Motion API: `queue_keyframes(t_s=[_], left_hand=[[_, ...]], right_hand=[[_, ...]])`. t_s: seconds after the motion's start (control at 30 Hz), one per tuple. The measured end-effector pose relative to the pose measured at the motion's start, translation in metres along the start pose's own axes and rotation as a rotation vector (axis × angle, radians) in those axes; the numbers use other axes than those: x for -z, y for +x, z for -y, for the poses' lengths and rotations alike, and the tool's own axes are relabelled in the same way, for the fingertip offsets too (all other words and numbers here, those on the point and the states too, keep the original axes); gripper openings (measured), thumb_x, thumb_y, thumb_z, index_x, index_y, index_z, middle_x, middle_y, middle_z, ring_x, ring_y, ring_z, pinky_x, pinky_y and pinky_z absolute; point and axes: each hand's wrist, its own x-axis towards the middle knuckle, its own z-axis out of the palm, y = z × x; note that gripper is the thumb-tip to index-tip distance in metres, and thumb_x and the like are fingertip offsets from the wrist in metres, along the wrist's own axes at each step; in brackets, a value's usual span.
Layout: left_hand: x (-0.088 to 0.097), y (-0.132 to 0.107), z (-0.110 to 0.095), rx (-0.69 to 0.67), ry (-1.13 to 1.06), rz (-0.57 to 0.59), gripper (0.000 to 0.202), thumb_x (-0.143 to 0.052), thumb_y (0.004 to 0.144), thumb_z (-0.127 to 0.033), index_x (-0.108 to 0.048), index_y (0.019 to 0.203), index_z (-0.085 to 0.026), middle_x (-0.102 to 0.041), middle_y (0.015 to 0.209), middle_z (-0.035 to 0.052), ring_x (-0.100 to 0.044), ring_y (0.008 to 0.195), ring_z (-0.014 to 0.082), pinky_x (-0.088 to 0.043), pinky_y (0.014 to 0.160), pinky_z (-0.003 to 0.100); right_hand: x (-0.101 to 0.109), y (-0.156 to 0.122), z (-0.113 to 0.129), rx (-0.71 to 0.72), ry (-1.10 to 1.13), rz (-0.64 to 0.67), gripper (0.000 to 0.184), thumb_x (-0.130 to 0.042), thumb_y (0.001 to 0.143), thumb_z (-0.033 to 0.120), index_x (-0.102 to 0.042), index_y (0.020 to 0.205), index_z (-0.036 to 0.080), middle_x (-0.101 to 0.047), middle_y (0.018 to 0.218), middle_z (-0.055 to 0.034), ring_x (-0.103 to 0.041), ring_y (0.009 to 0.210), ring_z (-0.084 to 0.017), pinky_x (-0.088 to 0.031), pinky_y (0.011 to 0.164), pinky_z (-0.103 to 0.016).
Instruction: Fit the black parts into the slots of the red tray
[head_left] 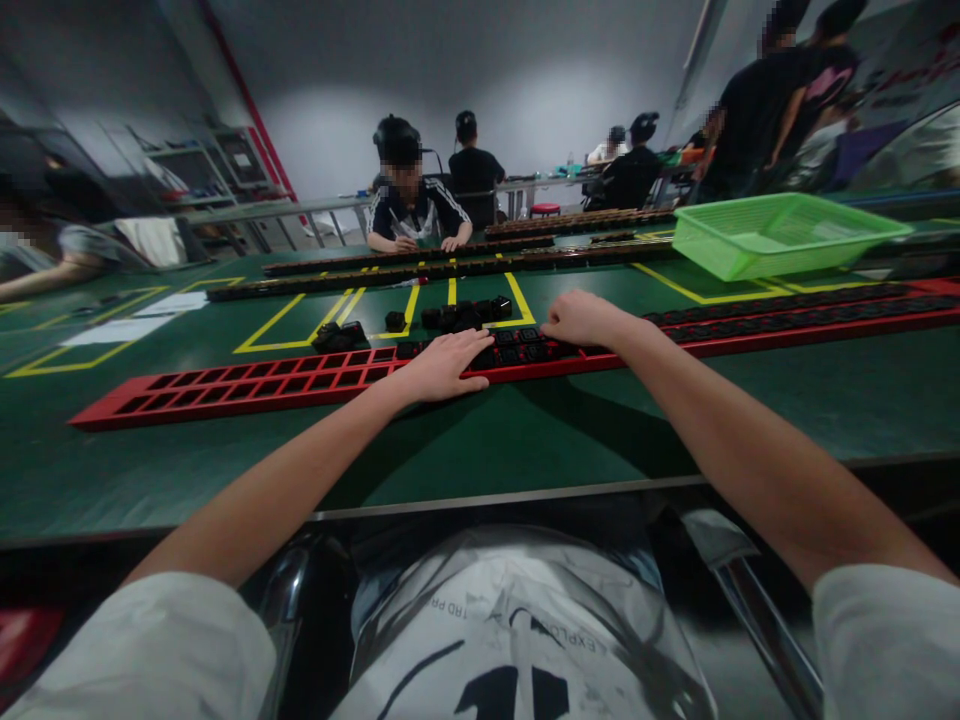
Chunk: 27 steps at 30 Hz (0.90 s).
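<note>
A long red tray [330,398] with two rows of square slots runs across the table before me. Black square pieces [529,346] fill its middle and right-hand slots, while the slots at the left end hold nothing. My left hand [448,366] lies flat across the tray, its fingers stretched out over the black pieces and its thumb by the near edge. To the right, my right hand [586,320] is closed, knuckles up and fingers curled down at the tray's far side. Whatever its fingertips hold or press is hidden from view.
Loose black pieces [466,314] lie beyond the tray, with more black pieces [339,336] at left. A green basket [787,240] stands at back right. Paper sheets [135,322] lie at left. A person [412,205] works across the table, beyond long dark strips [315,280].
</note>
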Motion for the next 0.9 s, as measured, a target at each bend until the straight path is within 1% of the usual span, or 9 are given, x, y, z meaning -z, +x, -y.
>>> queue_keyframes(t_s=[0.13, 0.23, 0.33, 0.5, 0.63, 0.77, 0.83, 0.9], left_hand=[[-0.002, 0.0, 0.002, -0.016, -0.007, -0.017, 0.08, -0.061, 0.108, -0.051, -0.035, 0.175, -0.016, -0.03, 0.182, 0.0176, -0.03, 0.17, 0.0343, -0.027, 0.138, 0.05], [-0.001, 0.0, 0.002, -0.006, 0.001, -0.009, 0.082, -0.062, 0.108, -0.051, -0.035, 0.175, -0.013, -0.03, 0.182, 0.0191, -0.03, 0.17, 0.0344, -0.026, 0.138, 0.049], [0.0, 0.0, 0.001, -0.003, 0.004, -0.002, 0.082, -0.062, 0.109, -0.05, -0.034, 0.175, -0.01, -0.03, 0.182, 0.0208, -0.03, 0.17, 0.0345, -0.026, 0.139, 0.048], [-0.001, 0.0, 0.0, -0.019, 0.002, -0.016, 0.08, -0.062, 0.109, -0.049, -0.035, 0.174, -0.011, -0.031, 0.182, 0.0198, -0.031, 0.17, 0.0336, -0.026, 0.139, 0.047], [0.001, -0.001, -0.001, -0.005, 0.009, -0.004, 0.08, -0.062, 0.109, -0.048, -0.035, 0.174, -0.01, -0.03, 0.182, 0.02, -0.03, 0.17, 0.0338, -0.025, 0.139, 0.047], [0.003, -0.001, -0.004, 0.004, 0.013, 0.005, 0.08, -0.062, 0.109, -0.046, -0.035, 0.174, -0.008, -0.029, 0.182, 0.0203, -0.03, 0.17, 0.0337, -0.025, 0.139, 0.047], [0.004, -0.001, -0.005, 0.007, 0.015, 0.006, 0.08, -0.063, 0.109, -0.046, -0.035, 0.174, -0.008, -0.029, 0.182, 0.0206, -0.03, 0.17, 0.0341, -0.025, 0.139, 0.048], [0.004, -0.001, -0.005, 0.011, 0.017, 0.008, 0.081, -0.063, 0.109, -0.045, -0.035, 0.174, -0.008, -0.029, 0.182, 0.0207, -0.03, 0.17, 0.0345, -0.025, 0.139, 0.048]], right_hand=[[0.001, -0.003, 0.004, 0.02, -0.017, 0.026, 0.038, -0.059, 0.101, 0.037, -0.087, 0.108, 0.013, -0.082, 0.1, -0.0204, -0.076, 0.089, -0.031, -0.053, 0.079, -0.038], [0.002, -0.005, 0.007, -0.008, -0.012, 0.029, 0.038, -0.058, 0.102, 0.037, -0.088, 0.11, 0.014, -0.082, 0.101, -0.0204, -0.077, 0.092, -0.032, -0.055, 0.082, -0.039], [0.002, -0.005, 0.009, -0.011, -0.022, 0.037, 0.042, -0.055, 0.104, 0.037, -0.087, 0.115, 0.012, -0.082, 0.109, -0.0215, -0.078, 0.099, -0.034, -0.056, 0.085, -0.04], [0.0, -0.004, 0.013, -0.019, -0.029, 0.025, 0.05, -0.046, 0.11, 0.04, -0.085, 0.122, 0.01, -0.081, 0.119, -0.0229, -0.077, 0.108, -0.035, -0.057, 0.092, -0.041], [-0.003, -0.005, 0.018, -0.018, -0.038, 0.021, 0.052, -0.047, 0.111, 0.044, -0.085, 0.122, 0.01, -0.08, 0.122, -0.0238, -0.077, 0.112, -0.039, -0.058, 0.093, -0.044], [-0.001, -0.008, 0.021, -0.049, -0.056, -0.043, 0.059, -0.045, 0.111, 0.052, -0.084, 0.122, 0.01, -0.079, 0.125, -0.0259, -0.075, 0.116, -0.043, -0.059, 0.095, -0.048], [-0.001, -0.009, 0.021, -0.07, -0.048, -0.101, 0.06, -0.041, 0.113, 0.051, -0.083, 0.122, 0.009, -0.078, 0.127, -0.0262, -0.075, 0.116, -0.043, -0.058, 0.096, -0.049], [-0.004, -0.008, 0.02, -0.065, -0.018, -0.168, 0.06, -0.036, 0.114, 0.047, -0.082, 0.121, 0.009, -0.076, 0.13, -0.0253, -0.073, 0.118, -0.041, -0.057, 0.098, -0.048]])
